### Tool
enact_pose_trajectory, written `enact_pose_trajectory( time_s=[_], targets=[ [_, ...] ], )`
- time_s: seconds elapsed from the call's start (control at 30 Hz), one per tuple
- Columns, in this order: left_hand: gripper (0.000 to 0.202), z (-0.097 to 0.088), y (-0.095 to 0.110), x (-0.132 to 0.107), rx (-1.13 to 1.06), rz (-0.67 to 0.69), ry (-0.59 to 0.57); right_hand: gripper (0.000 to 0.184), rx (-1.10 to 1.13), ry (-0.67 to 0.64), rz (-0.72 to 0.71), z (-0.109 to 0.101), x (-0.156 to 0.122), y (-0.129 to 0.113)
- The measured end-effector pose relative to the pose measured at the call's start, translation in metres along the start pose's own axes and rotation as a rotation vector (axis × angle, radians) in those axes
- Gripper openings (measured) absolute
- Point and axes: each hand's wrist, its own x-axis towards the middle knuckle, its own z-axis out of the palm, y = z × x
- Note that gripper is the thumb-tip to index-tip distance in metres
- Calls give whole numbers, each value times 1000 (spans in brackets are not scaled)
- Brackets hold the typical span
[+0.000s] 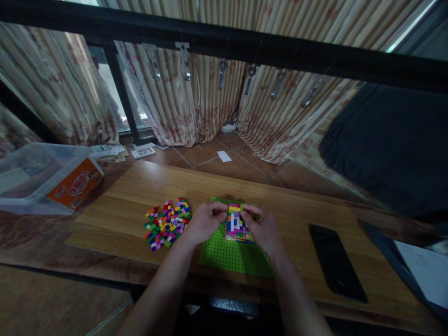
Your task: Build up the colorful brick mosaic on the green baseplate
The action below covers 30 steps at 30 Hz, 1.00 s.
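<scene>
A low block of multicoloured toy building bricks (236, 225) stands on a green studded baseplate (227, 255). My left hand (206, 223) is at the block's upper left edge, with thumb and forefinger pinched together. Across from it, my right hand (263, 227) reaches over the block's right side, its thumb and forefinger closed near the top rows. Whatever lies between either pair of fingertips is hidden or too small to name. Left of the baseplate, loose toy bricks (168, 223) in many colours lie in a spread pile.
The wooden tabletop (119, 210) carries all this. A black phone-like slab (336, 262) lies on the right. At far left is a clear plastic bin (52, 175) with an orange label. A dark rail (224, 35) crosses above, before striped curtains (175, 102).
</scene>
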Motion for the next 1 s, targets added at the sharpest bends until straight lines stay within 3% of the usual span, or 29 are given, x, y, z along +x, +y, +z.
enact_pose_trajectory(
  time_s=[0.17, 0.37, 0.53, 0.7, 1.0],
  targets=[
    [19, -3, 4, 1, -129, -3, 31, 35, 13, -19, -83, -2, -1, 8],
    [22, -4, 11, -1, -327, -42, 18, 28, 95, 130, -255, -8, -6, -3],
    [33, -6, 16, -2, -548, -91, -52, 23, 95, 0, -408, -1, -15, -25],
    [34, -8, 21, -5, -631, -90, -141, 23, 72, -52, -437, 8, -18, -31],
    [39, -7, 21, -7, -673, -134, -130, 13, 155, -51, -387, 6, -18, -32]
  ],
)
